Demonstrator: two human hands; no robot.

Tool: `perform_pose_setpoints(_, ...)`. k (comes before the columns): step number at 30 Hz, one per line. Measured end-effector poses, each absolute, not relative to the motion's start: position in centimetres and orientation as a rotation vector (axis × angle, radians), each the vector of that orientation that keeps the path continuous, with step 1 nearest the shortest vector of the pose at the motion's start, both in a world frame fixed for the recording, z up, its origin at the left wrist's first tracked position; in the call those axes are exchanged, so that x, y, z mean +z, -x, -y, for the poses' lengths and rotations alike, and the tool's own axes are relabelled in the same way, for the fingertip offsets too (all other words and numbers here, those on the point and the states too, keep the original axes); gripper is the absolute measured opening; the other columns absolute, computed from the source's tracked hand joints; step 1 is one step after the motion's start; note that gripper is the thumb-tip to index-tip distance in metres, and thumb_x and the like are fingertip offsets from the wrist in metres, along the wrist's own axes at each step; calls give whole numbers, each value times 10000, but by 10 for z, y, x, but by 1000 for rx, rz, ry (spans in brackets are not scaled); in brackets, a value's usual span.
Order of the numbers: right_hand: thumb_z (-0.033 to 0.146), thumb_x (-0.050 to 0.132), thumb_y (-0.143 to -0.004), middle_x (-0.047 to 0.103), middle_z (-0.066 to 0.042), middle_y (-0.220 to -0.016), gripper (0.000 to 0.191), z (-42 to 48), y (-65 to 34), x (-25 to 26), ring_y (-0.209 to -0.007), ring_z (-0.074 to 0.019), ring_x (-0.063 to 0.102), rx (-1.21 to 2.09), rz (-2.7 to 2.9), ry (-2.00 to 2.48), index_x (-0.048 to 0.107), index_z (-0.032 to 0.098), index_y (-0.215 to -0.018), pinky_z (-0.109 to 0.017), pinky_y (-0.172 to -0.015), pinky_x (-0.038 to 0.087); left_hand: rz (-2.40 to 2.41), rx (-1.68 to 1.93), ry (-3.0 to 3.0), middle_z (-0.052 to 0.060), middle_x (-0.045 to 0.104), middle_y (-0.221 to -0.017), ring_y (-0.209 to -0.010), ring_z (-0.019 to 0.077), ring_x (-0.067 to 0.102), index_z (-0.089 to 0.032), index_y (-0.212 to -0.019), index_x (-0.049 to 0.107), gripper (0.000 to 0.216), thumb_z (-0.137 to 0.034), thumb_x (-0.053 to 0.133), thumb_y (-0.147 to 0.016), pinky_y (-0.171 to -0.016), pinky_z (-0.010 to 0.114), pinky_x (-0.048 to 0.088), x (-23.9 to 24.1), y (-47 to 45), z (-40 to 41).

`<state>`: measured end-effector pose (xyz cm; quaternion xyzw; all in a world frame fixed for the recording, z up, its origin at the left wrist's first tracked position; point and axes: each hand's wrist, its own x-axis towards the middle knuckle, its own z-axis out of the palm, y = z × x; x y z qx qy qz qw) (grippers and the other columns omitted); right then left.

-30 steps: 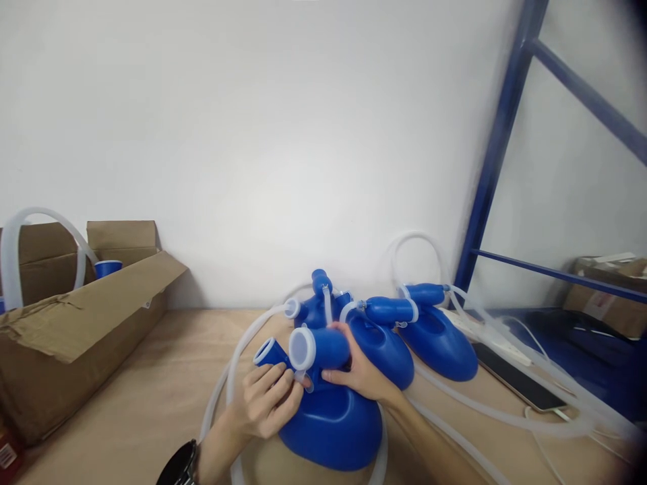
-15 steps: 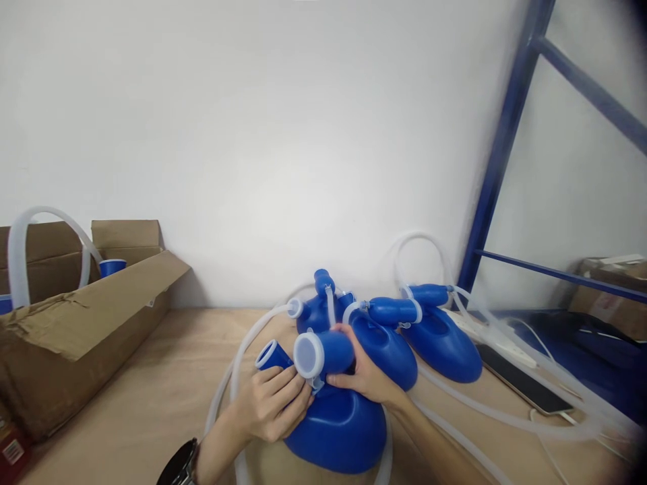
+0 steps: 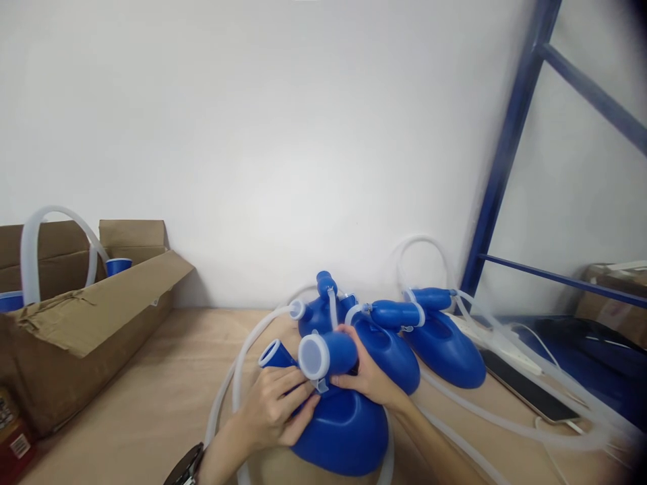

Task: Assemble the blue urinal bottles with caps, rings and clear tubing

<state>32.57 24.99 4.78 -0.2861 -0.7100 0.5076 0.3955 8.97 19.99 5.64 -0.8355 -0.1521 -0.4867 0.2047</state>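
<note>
A blue plastic urinal bottle (image 3: 348, 438) rests on the table in front of me, its neck tilted left with a white cap (image 3: 313, 356) on the mouth. My right hand (image 3: 366, 377) is wrapped round that neck from the right, thumb below it. A blue funnel-shaped cup (image 3: 275, 353) with a white rim sticks out beyond the fingers of my left hand (image 3: 280, 407). Those fingers close round its lower part, right beside the cap's clear clip (image 3: 321, 385); their tips are partly hidden. A watch is on my left wrist.
Several more blue bottles (image 3: 387, 350) with translucent hoses (image 3: 470, 407) stand behind and right. An open cardboard box (image 3: 101, 330) holding hoses and blue parts is at left. A phone (image 3: 530, 384), power strip (image 3: 520, 360) and cables lie right, near a blue metal frame (image 3: 498, 168).
The view has shifted slightly, so most things sit a little further right. My left fingers have moved slightly, the thumb now extended further along the bottle. My right hand keeps its hold.
</note>
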Motion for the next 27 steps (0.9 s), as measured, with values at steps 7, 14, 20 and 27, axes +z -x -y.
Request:
perform_pose_setpoints(7,497,891,-767,457,-103,-1407,903,-248,-326,50,-1288,-298,555,1256,1826,748,300,293,-1419,-453,-1143,451,473,-1380,2326,49,706,-724,-576,147,644,-142,-878,688,188,-85,557,-1001,-506,256,450,54,-91,-200)
perform_pose_setpoints(14,517,897,-755,473,-101,-1392,908,-247,-325,51,-1298,-308,550,1224,1820,768,319,287,-1416,-461,-1161,432,473,-1318,2312,44,702,-719,-552,137,634,-136,-884,689,234,-159,541,-1065,-486,257,423,49,-88,-204)
perform_pose_setpoints(20,552,877,-763,468,-116,-1423,887,-248,-323,49,-1334,-326,525,1147,1813,768,338,279,-1412,-501,-1190,403,605,-1458,2355,42,734,-761,-588,131,663,-156,-869,698,320,-261,507,-1103,-560,251,488,38,-96,-201)
perform_pose_setpoints(27,517,876,-782,471,-119,-1438,897,-251,-324,45,-1351,-324,524,1137,1818,783,314,276,-1438,-498,-1200,393,697,-1382,2579,16,739,-764,-632,143,687,-184,-867,728,326,-314,530,-1091,-602,247,510,53,-89,-206)
